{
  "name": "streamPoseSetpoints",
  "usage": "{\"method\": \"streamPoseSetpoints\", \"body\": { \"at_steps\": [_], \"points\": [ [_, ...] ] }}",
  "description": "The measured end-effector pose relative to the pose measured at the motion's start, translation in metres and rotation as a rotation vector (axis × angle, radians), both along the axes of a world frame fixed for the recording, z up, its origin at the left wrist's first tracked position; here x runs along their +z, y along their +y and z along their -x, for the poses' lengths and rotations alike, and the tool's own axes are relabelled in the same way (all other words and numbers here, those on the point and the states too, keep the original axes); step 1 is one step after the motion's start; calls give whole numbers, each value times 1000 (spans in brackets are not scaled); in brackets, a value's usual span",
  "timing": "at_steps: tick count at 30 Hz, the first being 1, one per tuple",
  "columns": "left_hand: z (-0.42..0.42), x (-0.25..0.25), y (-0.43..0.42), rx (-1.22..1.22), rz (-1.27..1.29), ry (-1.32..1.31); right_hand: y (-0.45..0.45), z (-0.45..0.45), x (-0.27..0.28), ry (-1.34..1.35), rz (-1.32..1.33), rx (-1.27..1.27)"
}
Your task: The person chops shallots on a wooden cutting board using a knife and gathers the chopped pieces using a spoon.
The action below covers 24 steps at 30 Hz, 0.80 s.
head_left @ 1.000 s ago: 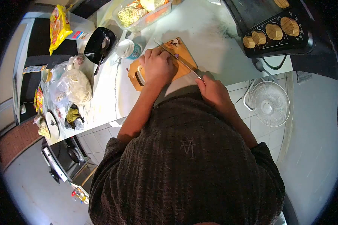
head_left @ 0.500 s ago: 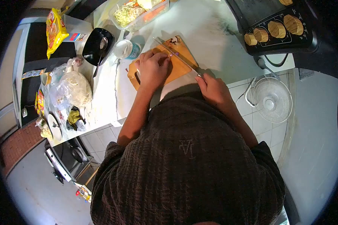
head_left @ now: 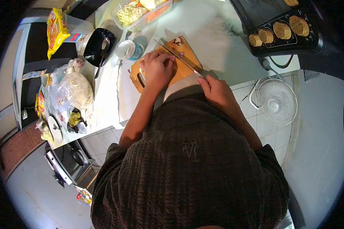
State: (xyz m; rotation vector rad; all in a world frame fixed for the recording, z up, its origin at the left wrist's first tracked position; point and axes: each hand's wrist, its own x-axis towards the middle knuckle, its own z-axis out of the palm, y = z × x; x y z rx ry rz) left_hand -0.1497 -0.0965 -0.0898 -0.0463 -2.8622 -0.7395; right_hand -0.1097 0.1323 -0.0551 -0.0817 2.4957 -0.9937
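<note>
On the marble-look counter lies a wooden cutting board (head_left: 187,57) with a handle slot at its left end. My left hand (head_left: 157,69) rests on the board with its fingers curled together; what they press on is mostly hidden. My right hand (head_left: 216,91) is closed round the handle of a knife (head_left: 177,55), whose blade slants across the board to the upper left. A small purple piece (head_left: 182,54) lies beside the blade. Dark and pale scraps (head_left: 177,41) sit at the board's far corner. Left of the board stands a clear cup (head_left: 129,50) with a blue label.
A plastic tub (head_left: 135,17) of shredded vegetables stands at the back. A black bowl (head_left: 99,47) with a spoon, plastic bags (head_left: 75,89) and a yellow packet (head_left: 56,32) are at left. A black appliance (head_left: 283,34) with wooden knobs is at right, above a fan (head_left: 276,102).
The view has shifted slightly. The knife blade has swung a little away from my left hand's fingers, and the small purple piece now shows to the blade's right.
</note>
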Motion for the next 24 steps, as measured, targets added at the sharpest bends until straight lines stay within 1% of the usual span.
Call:
{"method": "streamPoseSetpoints", "body": {
  "at_steps": [6,8,11,17,21,24],
  "points": [
    [0,-1,0,-14,-2,17,1,-1,-1,12,-7,5],
    [0,0,1,-15,-7,9,1,0,-4,12,-77,48],
    [1,-1,0,-7,7,5,-1,-1,-1,23,-37,14],
    [1,2,2,2,-23,-14,-1,-1,-3,58,-53,25],
    [1,-3,0,2,3,14,-1,-1,-2,14,-52,10],
    [1,-3,0,-2,0,21,0,0,-5,62,-34,28]
  ]
}}
